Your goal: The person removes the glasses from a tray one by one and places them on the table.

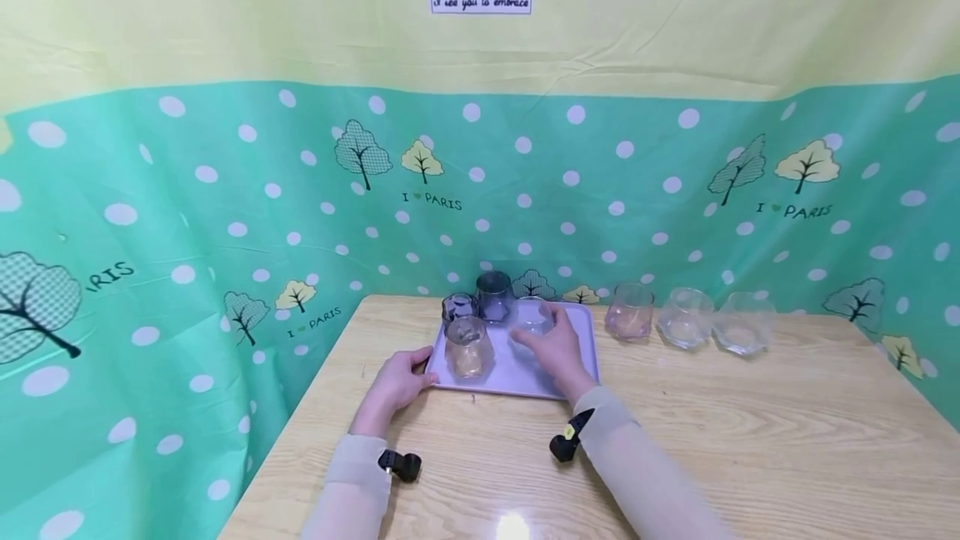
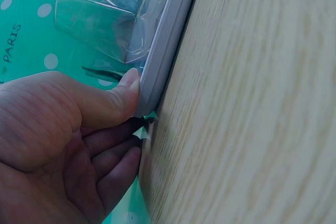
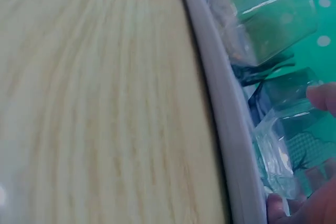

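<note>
Backdrop: green dotted cloth behind my wooden bench (image 1: 675, 440).
Tray (image 1: 577, 332): at the far edge — carrying four glasses.
Left hand (image 1: 395, 383): pinching the tray's corner.
Right hand (image 1: 557, 346): fingers grasping the clear glass (image 1: 531, 319).

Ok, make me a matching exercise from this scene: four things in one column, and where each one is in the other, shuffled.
Things:
1. clear glass
2. dark grey glass
3. pink glass
4. left hand

Places:
A. on the bare table, right of the tray
B. at the tray's left edge, thumb on its rim
C. on the tray, under the right hand
D. at the back of the tray

Pairs: 1-C, 2-D, 3-A, 4-B
</note>
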Demonstrator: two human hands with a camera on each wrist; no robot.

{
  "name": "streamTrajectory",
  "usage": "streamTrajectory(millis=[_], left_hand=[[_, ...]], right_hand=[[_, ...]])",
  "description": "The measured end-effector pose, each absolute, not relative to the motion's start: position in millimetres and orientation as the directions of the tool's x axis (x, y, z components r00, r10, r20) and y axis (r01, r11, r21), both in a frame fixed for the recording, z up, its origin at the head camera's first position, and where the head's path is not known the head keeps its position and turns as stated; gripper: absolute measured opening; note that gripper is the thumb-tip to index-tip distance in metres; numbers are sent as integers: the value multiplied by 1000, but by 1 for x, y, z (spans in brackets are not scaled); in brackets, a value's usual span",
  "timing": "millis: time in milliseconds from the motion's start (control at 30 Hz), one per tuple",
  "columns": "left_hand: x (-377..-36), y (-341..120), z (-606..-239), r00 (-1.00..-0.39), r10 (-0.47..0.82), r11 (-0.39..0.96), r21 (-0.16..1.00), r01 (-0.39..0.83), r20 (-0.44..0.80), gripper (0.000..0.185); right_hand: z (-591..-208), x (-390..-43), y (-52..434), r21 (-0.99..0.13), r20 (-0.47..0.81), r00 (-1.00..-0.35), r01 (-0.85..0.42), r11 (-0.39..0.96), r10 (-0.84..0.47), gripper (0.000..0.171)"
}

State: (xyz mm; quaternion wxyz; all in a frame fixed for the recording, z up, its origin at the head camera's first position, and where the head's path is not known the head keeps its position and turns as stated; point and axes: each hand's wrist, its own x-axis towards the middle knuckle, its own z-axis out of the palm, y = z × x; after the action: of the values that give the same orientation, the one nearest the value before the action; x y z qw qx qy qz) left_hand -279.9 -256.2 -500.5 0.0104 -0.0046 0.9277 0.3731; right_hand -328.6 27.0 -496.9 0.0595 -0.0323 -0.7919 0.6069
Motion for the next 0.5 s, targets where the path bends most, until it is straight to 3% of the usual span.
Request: streamTrajectory(millis=[233, 500], left_hand=[[-280, -256, -503, -1000, 2, 717, 697, -14, -22, 56], [-279, -256, -500, -1000, 8, 712, 702, -11, -24, 56]], right_hand=[[-492, -316, 39, -996, -49, -993, 56, 64, 105, 95], [-486, -298, 53, -998, -56, -997, 56, 10, 51, 86]])
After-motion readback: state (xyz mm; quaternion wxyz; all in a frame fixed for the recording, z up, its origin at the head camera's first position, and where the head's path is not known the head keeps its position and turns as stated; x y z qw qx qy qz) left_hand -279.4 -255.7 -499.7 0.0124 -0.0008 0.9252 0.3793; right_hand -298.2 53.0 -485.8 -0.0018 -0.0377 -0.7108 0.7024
